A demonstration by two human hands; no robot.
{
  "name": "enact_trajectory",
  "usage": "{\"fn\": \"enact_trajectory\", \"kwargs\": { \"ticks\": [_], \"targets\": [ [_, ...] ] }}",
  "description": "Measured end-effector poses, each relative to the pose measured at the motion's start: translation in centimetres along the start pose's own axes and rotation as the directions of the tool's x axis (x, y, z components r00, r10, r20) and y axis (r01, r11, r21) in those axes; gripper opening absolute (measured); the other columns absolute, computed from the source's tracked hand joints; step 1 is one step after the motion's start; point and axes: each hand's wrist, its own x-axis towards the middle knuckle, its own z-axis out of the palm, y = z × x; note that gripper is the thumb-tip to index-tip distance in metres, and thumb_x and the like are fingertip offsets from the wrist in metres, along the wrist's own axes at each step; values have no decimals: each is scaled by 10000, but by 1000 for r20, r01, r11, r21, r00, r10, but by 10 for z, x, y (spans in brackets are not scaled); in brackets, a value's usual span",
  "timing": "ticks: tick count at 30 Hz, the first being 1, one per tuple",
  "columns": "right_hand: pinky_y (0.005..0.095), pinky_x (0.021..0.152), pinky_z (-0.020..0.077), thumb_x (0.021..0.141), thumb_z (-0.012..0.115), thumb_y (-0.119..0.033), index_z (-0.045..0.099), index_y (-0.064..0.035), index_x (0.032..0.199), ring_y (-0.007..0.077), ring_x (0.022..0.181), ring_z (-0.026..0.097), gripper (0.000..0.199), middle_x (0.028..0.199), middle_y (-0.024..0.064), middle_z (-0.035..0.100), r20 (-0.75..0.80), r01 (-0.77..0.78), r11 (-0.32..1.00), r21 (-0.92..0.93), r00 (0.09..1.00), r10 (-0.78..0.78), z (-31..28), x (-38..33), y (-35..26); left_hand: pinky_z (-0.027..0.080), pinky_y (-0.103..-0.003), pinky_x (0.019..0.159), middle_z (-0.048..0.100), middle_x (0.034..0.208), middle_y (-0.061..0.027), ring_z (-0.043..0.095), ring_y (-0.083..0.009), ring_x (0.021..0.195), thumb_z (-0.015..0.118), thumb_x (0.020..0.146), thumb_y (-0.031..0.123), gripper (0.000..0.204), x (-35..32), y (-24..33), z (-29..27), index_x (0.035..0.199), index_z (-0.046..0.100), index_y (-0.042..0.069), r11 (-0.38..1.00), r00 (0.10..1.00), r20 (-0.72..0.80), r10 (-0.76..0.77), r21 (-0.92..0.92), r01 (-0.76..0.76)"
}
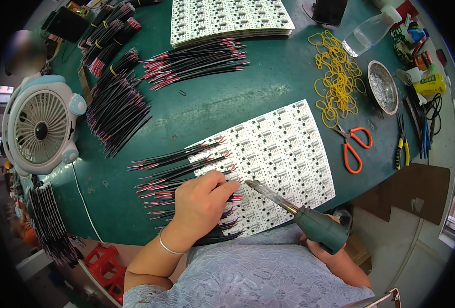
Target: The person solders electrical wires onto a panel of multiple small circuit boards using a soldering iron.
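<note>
At the far left edge of the green mat (248, 97) stands a small white desk fan (41, 126), with loose heaps of black and red wire leads (115, 105) just beside it and a tidier fan of leads (196, 61) further back, in front of a stack of white panels (227, 18). Nearer the person, the left hand (203, 201) is closed in a pinch on the end of one lead, pressing it to the left margin of the white circuit panel (279, 154) that lies in front of the body. A row of leads (181, 177) already juts out from that margin, above and below the hand, so by the look of it much of this edge is wired, though whether every pad is filled I cannot tell. Meeting the pinched lead from the right is the tip of the soldering iron (271, 195), its green handle gripped in the closed right hand (327, 249), mostly hidden behind it. Further right lie yellow rubber bands (338, 82), orange-handled scissors (353, 146), a metal dish (383, 86) and a clear bottle (368, 33); the unused lead heaps suggest plenty remains
</note>
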Motion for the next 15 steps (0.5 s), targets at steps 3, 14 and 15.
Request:
{"fn": "enact_trajectory", "kwargs": {
  "ticks": [3,14,15],
  "targets": [
    [314,641,508,834,570,-41,612,11,1067,172,648,662,242,864,93,640,5,-52,997,56,999,52,1,-1,0,444,-318,479,538,736,-11,565,-188,581,670,698,89,193,0,0,-1,886,688,131,1000,1000,9,10,5,-10],
    [312,628,502,840,580,-68,622,9,1030,171,621,643,209,806,84,649,-9,44,991,-127,999,-46,-1,6,-4,428,-301,467,535,734,-4,545,-175,567,677,688,89,219,4,8,-4,899,703,139,991,998,41,50,121,-54],
    [311,626,497,845,580,-85,621,8,1036,168,613,635,217,769,72,651,-21,6,984,-177,1000,-10,-1,6,-4,427,-301,467,532,734,-4,541,-175,565,674,692,92,219,4,9,-4,904,703,139,990,998,44,52,132,-57]
  ]
}}
